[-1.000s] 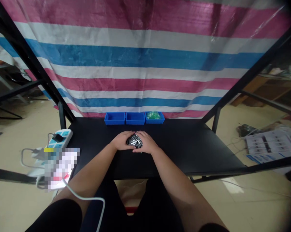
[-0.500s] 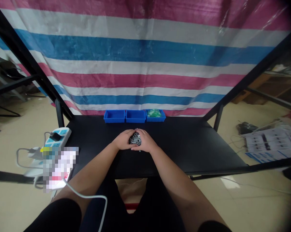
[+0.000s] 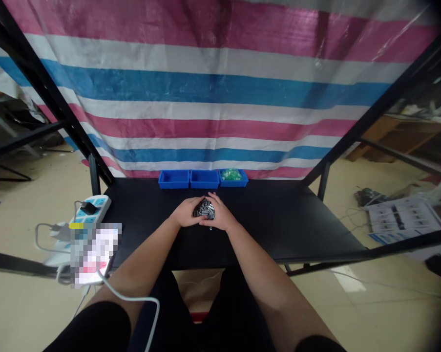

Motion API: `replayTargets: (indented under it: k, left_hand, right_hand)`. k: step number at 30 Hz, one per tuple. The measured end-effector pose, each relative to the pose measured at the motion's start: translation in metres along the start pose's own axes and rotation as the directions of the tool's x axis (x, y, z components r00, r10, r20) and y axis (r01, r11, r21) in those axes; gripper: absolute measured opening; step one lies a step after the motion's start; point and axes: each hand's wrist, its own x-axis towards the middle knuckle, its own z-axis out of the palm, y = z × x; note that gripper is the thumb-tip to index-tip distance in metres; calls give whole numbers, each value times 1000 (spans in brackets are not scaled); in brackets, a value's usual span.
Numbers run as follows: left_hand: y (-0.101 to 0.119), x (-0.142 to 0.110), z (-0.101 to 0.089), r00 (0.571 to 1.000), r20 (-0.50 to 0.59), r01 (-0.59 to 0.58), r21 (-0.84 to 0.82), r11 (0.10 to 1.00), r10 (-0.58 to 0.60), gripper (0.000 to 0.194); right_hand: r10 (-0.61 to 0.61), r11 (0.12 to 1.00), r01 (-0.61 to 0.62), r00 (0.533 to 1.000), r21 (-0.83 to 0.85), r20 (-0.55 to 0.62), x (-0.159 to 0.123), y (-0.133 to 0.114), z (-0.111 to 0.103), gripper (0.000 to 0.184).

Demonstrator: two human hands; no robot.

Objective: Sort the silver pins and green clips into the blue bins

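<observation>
Head view: bare L hand point(image 3: 185, 213) & R hand point(image 3: 222, 215) cup a pile of small dark-grey metallic cylinders point(image 3: 206, 209) from either side, on flat black tabletop point(image 3: 286, 220); tiny shiny bit point(image 3: 210, 228) just nr side of R thumb. Far edge: 3 blue rectangular plastic bins point(image 3: 204, 184) in a row, R-most w/ green & clear bits point(image 3: 231, 174). Behind, pink/white/blue striped sheet point(image 3: 205, 90). On L, white-&-blue power strip point(image 3: 100, 208) w/ black plug point(image 3: 89, 209), nr a pixelated flat item point(image 3: 97, 249), details unclear; white cable point(image 3: 139, 298) crosses L forearm
</observation>
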Motion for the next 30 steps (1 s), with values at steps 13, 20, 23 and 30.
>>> replayTargets:
  k: [13, 20, 23, 30]
  left_hand:
    - [-20, 1, 0, 776, -281, 225, -713, 664, -564, 66]
    - [-26, 1, -3, 725, -270, 196, -800, 567, -633, 70]
    - [-25, -1, -2, 726, -284, 203, -782, 589, -627, 62]
    - [-30, 0, 1, 703, -313, 287, -697, 657, -639, 46]
  right_hand:
    - [398, 864, -145, 783, 482, -478, 7, 34, 6, 58]
    - [490, 818, -165, 700, 550, -519, 8, 54, 5, 65]
    - [489, 843, -206, 678, 497, -549, 10, 58, 7, 57]
    - [612, 753, -328, 668, 570, -424, 16, 63, -3, 42]
